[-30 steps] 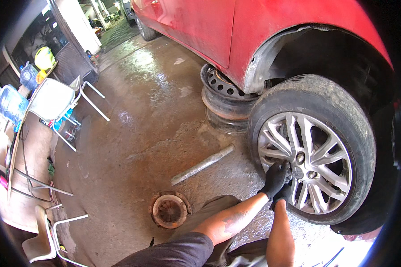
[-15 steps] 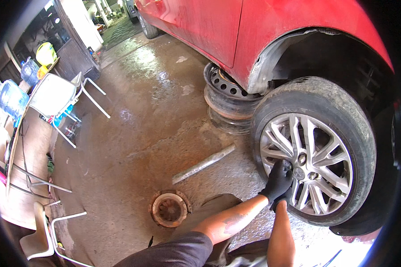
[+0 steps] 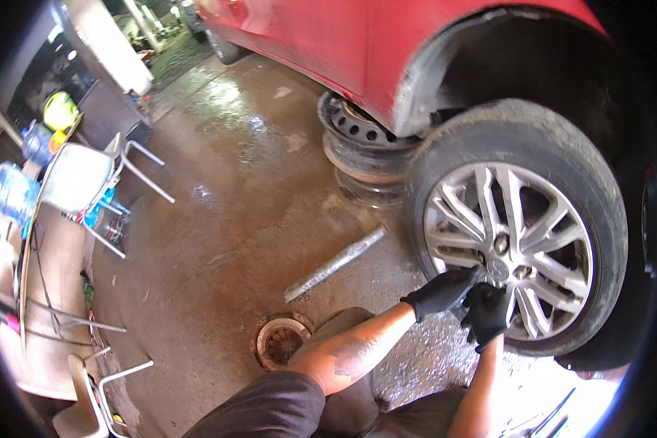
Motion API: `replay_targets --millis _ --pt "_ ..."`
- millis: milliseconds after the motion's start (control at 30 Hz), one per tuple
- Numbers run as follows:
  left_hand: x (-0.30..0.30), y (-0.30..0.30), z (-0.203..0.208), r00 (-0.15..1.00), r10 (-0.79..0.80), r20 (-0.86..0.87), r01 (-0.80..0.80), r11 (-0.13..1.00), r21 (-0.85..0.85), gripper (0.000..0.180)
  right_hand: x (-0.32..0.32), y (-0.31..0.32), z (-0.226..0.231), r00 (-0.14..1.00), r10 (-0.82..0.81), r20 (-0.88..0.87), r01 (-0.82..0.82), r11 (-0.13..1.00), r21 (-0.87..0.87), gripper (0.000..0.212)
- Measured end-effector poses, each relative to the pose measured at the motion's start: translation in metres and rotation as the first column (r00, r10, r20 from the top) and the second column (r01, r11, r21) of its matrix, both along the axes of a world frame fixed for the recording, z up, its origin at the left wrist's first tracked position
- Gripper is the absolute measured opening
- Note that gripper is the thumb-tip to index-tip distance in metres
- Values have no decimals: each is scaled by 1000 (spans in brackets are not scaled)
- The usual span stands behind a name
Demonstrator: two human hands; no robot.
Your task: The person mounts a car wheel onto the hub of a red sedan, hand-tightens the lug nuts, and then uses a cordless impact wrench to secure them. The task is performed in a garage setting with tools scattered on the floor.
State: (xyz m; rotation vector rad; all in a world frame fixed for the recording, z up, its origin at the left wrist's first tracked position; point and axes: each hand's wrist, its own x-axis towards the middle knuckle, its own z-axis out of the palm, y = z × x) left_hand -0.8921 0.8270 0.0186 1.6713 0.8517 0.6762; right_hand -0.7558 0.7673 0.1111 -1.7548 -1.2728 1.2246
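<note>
Both my hands wear black gloves and are at the hub of a silver alloy wheel [image 3: 489,191] with a worn black tyre [image 3: 591,175]. My left hand [image 3: 443,293] reaches in from the left, its fingers drawn together against the spokes just left of the centre cap [image 3: 497,270]. Just below the cap, my right hand [image 3: 487,314] is curled with its fingertips near the lower lug holes. Whatever either hand pinches is hidden by the gloves. Lug nuts [image 3: 501,243] show above and right of the cap. The wheel stands upright at the wheel arch of a red car [image 3: 292,36].
Stacked steel rims [image 3: 365,150] sit under the car's sill. A metal pipe [image 3: 336,264] and a round rusty clutch-like part [image 3: 281,340] lie on the wet concrete floor. At left are a white chair [image 3: 77,175], a blue water jug [image 3: 14,191] and another chair [image 3: 80,401].
My hands were stacked at the hub's lower left; now they are apart, the right having come up and right below the cap. The left has drawn back slightly. The view has shifted.
</note>
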Motion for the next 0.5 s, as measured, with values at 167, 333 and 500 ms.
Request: replay_targets --millis 167,333,500 --pt "16 -29 47 847 0 532 272 860 -433 60 7 -13 19 967 -253 22 224 891 396 20" --pt "18 -26 60 930 13 367 237 740 -630 55 40 -40 71 876 -337 344 -63 628 776 37" --pt "19 -28 65 873 32 488 328 700 -634 50 124 -185 72 690 -692 211 370 589 719 19"
